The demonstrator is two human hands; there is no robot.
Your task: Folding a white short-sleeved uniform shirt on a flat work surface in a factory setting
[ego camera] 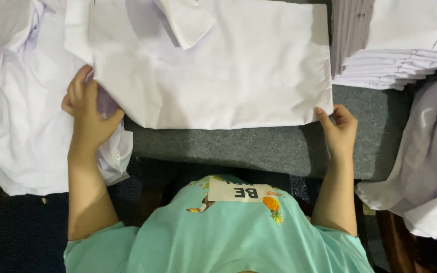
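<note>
A white shirt [213, 65], folded into a flat rectangle with its collar at the top, lies on a grey table [259, 146]. My left hand [88, 108] grips the shirt's lower left edge, fingers curled over the fabric. At the lower right corner my right hand [337, 126] pinches the shirt between thumb and fingers. Both forearms reach up from my mint-green T-shirt at the bottom of the view.
A neat stack of folded white shirts [390, 45] stands at the back right. Loose white garments are heaped on the left [16, 111] and hang over the right edge [426, 167]. The floor below is dark.
</note>
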